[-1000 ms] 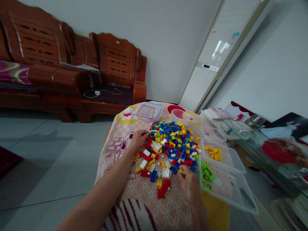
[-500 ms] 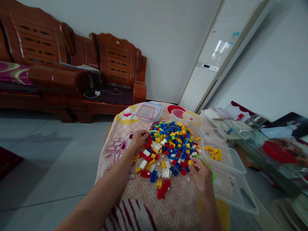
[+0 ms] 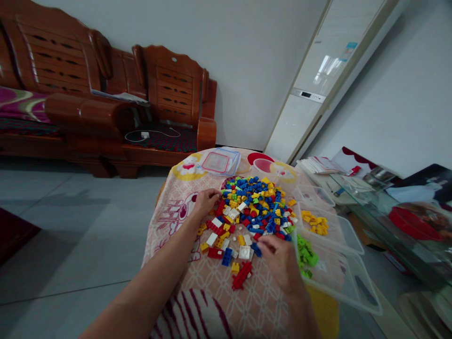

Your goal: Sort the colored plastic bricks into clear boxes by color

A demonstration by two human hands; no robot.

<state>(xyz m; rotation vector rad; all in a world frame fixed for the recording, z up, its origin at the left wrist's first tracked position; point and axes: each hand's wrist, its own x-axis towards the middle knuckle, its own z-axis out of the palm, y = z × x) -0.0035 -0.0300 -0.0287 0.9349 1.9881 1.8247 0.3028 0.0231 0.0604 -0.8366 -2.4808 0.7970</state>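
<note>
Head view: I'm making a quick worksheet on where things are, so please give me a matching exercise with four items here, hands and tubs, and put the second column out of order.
1. Left hand
2. Near tub
3. Right hand
4. Middle tub

A. Holds yellow bricks
B. At the near right side of the brick pile
C. At the left edge of the brick pile
D. Holds green bricks

Pairs: 1-C, 2-D, 3-B, 4-A

Near tablecloth [image 3: 259, 299] passable; brick pile [image 3: 257, 207] blocks centre, bins [image 3: 341, 273] (clear-walled) right.
</note>
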